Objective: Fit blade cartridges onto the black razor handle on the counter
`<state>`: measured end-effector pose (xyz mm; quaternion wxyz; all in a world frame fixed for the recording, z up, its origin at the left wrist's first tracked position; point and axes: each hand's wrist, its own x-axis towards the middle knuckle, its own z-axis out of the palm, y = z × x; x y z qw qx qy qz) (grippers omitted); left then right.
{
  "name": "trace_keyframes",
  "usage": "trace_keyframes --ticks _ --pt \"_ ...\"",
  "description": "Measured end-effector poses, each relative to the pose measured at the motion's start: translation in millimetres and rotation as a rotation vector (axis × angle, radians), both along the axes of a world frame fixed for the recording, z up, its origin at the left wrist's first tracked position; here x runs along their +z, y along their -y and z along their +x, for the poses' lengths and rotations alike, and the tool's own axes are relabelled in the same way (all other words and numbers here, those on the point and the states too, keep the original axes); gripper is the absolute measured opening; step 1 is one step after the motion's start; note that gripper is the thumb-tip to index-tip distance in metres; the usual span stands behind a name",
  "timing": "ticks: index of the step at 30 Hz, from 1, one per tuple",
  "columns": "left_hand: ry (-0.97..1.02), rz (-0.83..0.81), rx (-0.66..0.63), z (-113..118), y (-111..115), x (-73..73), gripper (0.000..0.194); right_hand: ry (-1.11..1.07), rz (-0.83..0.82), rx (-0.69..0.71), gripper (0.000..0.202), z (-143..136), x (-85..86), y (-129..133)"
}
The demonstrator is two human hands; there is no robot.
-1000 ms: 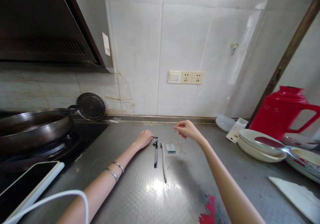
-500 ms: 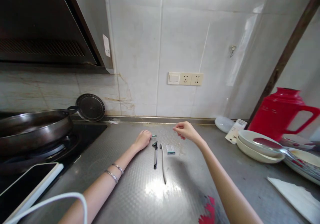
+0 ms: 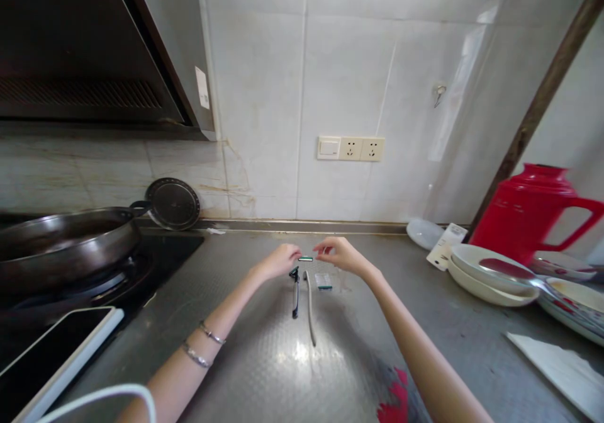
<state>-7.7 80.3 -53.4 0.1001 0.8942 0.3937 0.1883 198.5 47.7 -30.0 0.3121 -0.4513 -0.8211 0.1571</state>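
Note:
My left hand (image 3: 280, 259) pinches a small green-and-white razor cartridge (image 3: 306, 259) by its left end, just above the counter. My right hand (image 3: 342, 253) is at the cartridge's other end, thumb and fingers curved and slightly apart; whether they touch it is hard to see. Below the hands lies a black-handled razor (image 3: 295, 294), its head toward the wall. Beside it is a thin grey handle (image 3: 310, 313) with a bent tip. A clear plastic case (image 3: 323, 280) with a green-edged piece in it sits to the right.
On the left are a large pan (image 3: 70, 240) on the stove and a phone (image 3: 61, 354) with a white cable (image 3: 104, 390). At right stand a red thermos (image 3: 523, 215), stacked bowls (image 3: 491, 284) and a folded white sheet (image 3: 561, 372). Tiled wall (image 3: 264, 177) closes the back.
My left hand has lifted and moved right with the cartridge. My right hand has come left to the cartridge's free end.

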Motion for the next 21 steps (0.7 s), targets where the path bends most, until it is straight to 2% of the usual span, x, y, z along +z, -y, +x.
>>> trace_keyframes --ticks 11,17,21 --pt "0.041 -0.085 0.031 -2 12 11.8 0.031 0.103 0.072 0.038 0.014 -9 -14.4 -5" --pt "0.07 -0.164 0.048 -1 8 7.3 0.032 0.115 0.118 0.029 0.015 -12 -11.5 -1" --pt "0.097 -0.172 0.057 -3 6 6.0 0.033 0.085 0.088 -0.005 0.015 -4 -12.7 -3"
